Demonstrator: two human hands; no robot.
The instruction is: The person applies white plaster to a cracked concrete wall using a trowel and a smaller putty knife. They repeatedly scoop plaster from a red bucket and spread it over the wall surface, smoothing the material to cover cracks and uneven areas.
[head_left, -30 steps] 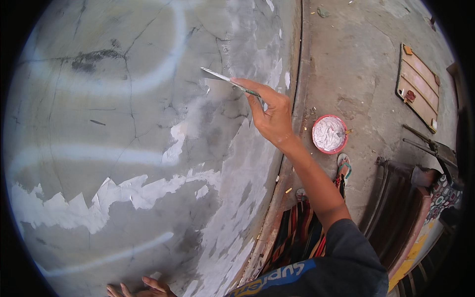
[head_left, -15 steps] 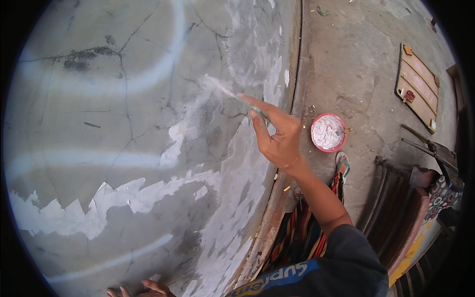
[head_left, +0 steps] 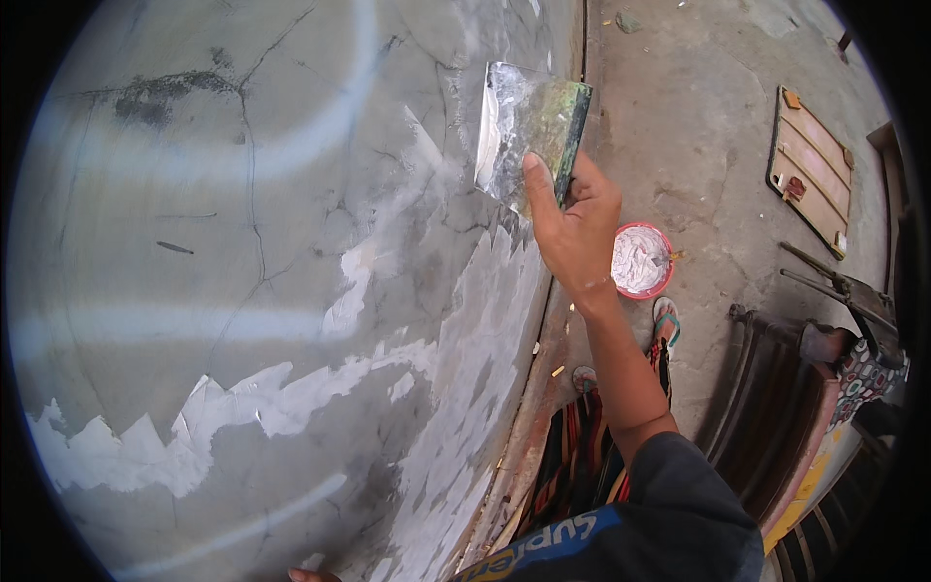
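Note:
My right hand [head_left: 579,221] is closed on a flat putty scraper [head_left: 531,121], thumb on its face and fingers behind. White filler coats the scraper's left edge; its other side is stained yellow-green with a dark border. It is held up in front of the grey cracked wall [head_left: 175,272], its flat face toward me. Smears and patches of white filler [head_left: 262,398] cover parts of the wall. Only a bit of my left hand [head_left: 308,576] shows at the bottom edge, by the wall; its fingers are mostly cut off from view.
A red-rimmed bowl [head_left: 670,280] of white filler stands on the concrete floor beside my sandalled foot [head_left: 666,325], with a small tool at its rim. Farther right lie a framed wooden panel [head_left: 813,165] and a dark brown padded piece of furniture [head_left: 766,398].
My right hand has drawn the scraper off the wall, moved it up and right, and turned its face toward me. My left hand has slipped mostly out of view at the bottom.

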